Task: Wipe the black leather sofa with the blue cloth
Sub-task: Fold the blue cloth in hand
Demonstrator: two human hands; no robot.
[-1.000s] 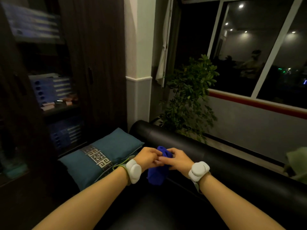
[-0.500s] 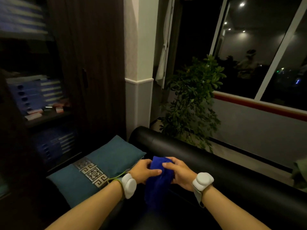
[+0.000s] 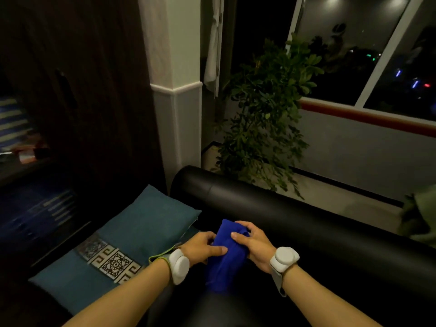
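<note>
My left hand [image 3: 203, 250] and right hand [image 3: 256, 245] both grip the bunched blue cloth [image 3: 224, 256] above the black leather sofa [image 3: 306, 223], so wiping seems hardly begun.

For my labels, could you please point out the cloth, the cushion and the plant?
cloth [image 3: 224, 258], head view, middle of fold
cushion [image 3: 141, 230], head view, plain teal face
plant [image 3: 262, 119], head view, central leaves

The blue cloth's [image 3: 224, 256] lower end fades into shadow; shelf items [image 3: 21, 147] at left are blurred
</note>
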